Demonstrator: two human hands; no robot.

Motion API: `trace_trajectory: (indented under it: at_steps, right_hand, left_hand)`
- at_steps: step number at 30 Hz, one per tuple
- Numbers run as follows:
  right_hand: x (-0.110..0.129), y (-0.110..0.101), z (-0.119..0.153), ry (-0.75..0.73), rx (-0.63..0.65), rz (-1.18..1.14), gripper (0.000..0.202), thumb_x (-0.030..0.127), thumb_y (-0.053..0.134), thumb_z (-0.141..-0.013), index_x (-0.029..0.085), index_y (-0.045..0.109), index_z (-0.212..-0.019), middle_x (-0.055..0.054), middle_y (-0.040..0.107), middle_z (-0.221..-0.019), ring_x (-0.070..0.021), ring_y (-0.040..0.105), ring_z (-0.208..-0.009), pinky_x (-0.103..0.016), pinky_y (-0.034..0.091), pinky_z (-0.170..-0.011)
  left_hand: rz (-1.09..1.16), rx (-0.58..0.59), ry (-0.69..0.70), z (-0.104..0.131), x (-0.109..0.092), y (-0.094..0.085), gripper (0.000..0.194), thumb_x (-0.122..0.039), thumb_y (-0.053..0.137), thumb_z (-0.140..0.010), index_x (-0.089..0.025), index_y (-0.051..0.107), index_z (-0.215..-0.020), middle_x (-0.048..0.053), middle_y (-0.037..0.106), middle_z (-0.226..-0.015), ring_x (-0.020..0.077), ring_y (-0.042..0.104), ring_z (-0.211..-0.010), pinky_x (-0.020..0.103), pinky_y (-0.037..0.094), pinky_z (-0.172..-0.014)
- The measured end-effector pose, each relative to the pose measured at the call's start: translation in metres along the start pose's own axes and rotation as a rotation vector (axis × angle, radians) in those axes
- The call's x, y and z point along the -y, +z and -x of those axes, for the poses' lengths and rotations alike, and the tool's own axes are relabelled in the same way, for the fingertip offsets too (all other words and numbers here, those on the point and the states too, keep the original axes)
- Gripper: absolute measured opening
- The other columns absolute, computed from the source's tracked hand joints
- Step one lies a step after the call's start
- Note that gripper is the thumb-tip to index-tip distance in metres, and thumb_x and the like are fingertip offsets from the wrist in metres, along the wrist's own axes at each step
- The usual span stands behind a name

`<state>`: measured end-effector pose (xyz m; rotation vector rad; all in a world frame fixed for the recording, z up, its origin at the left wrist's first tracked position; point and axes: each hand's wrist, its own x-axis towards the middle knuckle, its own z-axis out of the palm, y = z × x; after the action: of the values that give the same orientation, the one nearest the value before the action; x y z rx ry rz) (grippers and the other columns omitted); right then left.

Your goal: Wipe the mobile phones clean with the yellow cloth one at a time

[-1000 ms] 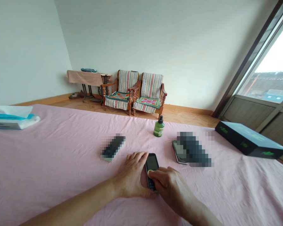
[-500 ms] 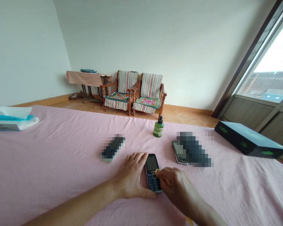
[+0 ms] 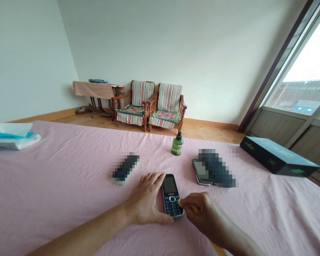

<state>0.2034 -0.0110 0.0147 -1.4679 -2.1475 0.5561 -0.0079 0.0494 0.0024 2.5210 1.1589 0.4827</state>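
Observation:
A dark keypad mobile phone [image 3: 171, 190] lies face up on the pink cloth, its screen end away from me. My left hand [image 3: 146, 201] braces it from the left, with fingertips at the upper left corner and the thumb along the bottom edge. At the phone's right side, my right hand [image 3: 200, 211] is closed in a pinch. From its fingertips a small yellowish thing [image 3: 179, 203] pokes out and touches the right part of the keypad. Most of that thing is hidden in the fist, so I cannot make out its kind.
A blurred-out phone-like object [image 3: 125, 169] lies to the left. A green bottle [image 3: 177, 145] stands ahead. On the right are a grey-faced device [image 3: 200, 170], a pixelated dark object [image 3: 217, 169] and a black box [image 3: 277, 156]. A tissue pack [image 3: 13, 138] is far left.
My right hand has slid down and slightly right, bringing the yellowish tip from the navigation key area to the keypad's right side. The left hand keeps its place at the phone.

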Motion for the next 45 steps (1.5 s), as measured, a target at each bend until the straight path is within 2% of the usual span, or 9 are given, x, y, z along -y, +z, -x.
trace_trajectory:
  at_steps: [5,9,20,27,33,38,43,45]
  right_hand:
    - [-0.005,0.008,-0.001,-0.005,-0.035,-0.026,0.027,0.005,0.042,-0.075,0.016,0.065,-0.065,0.000,0.060,-0.060,-0.0109,0.050,-0.055,-0.021,0.033,-0.054]
    - [-0.006,0.005,0.000,-0.010,-0.029,-0.029,0.028,0.005,0.041,-0.075,0.017,0.065,-0.067,0.000,0.062,-0.063,-0.0108,0.050,-0.056,-0.021,0.032,-0.054]
    - [0.015,0.014,-0.008,-0.066,0.011,0.055,0.023,0.004,0.044,-0.074,0.018,0.048,-0.056,0.005,0.046,-0.054,-0.0085,0.040,-0.052,-0.023,0.022,-0.051]
    - [0.011,0.010,-0.006,-0.046,0.025,0.080,0.021,0.004,0.042,-0.073,0.018,0.044,-0.057,0.004,0.048,-0.054,-0.0084,0.043,-0.052,-0.023,0.022,-0.052]
    - [0.017,0.018,-0.010,-0.130,0.019,0.090,0.021,0.007,0.043,-0.077,0.019,0.046,-0.060,0.003,0.053,-0.058,-0.0089,0.044,-0.055,-0.024,0.022,-0.054]
    - [0.015,0.011,-0.009,-0.066,0.029,0.091,0.020,0.003,0.043,-0.070,0.018,0.045,-0.057,0.003,0.052,-0.056,-0.0085,0.045,-0.054,-0.024,0.021,-0.053]
    - [0.019,0.017,-0.010,-0.142,0.025,0.079,0.021,0.008,0.045,-0.078,0.019,0.047,-0.060,0.004,0.053,-0.058,-0.0081,0.041,-0.054,-0.023,0.021,-0.053]
    - [0.019,0.017,-0.011,-0.136,0.022,0.080,0.020,0.008,0.046,-0.077,0.019,0.047,-0.061,0.004,0.053,-0.059,-0.0079,0.042,-0.055,-0.024,0.021,-0.053]
  left_hand:
    - [0.009,-0.002,-0.004,0.000,0.001,0.001,0.118,-0.070,0.075,-0.046,-0.018,0.032,-0.143,0.016,0.040,-0.142,0.0413,0.036,-0.127,0.055,0.028,-0.105]
    - [0.002,0.006,-0.003,0.000,0.001,0.001,0.120,-0.071,0.075,-0.046,-0.017,0.031,-0.144,0.017,0.039,-0.142,0.0402,0.036,-0.127,0.054,0.028,-0.106]
    - [0.012,-0.020,-0.003,0.001,-0.001,0.001,0.116,-0.065,0.078,-0.046,-0.020,0.032,-0.142,0.015,0.042,-0.140,0.0392,0.038,-0.126,0.053,0.029,-0.106]
    - [-0.003,-0.022,0.005,0.000,-0.002,0.000,0.115,-0.064,0.079,-0.046,-0.017,0.033,-0.141,0.016,0.042,-0.140,0.0387,0.038,-0.126,0.052,0.029,-0.106]
    - [-0.007,-0.008,-0.022,0.000,-0.004,-0.001,0.114,-0.059,0.080,-0.045,-0.017,0.034,-0.141,0.016,0.043,-0.138,0.0372,0.040,-0.124,0.051,0.031,-0.105]
    - [-0.002,-0.021,0.003,0.000,-0.002,0.001,0.114,-0.063,0.079,-0.046,-0.018,0.034,-0.140,0.015,0.042,-0.139,0.0383,0.038,-0.125,0.052,0.030,-0.105]
    - [-0.008,-0.006,-0.015,0.000,-0.003,0.000,0.113,-0.058,0.080,-0.047,-0.016,0.033,-0.141,0.016,0.043,-0.138,0.0378,0.040,-0.124,0.051,0.029,-0.106]
    - [-0.008,-0.002,-0.017,0.000,-0.003,0.000,0.113,-0.058,0.080,-0.047,-0.016,0.032,-0.141,0.016,0.043,-0.138,0.0377,0.040,-0.124,0.051,0.029,-0.106]
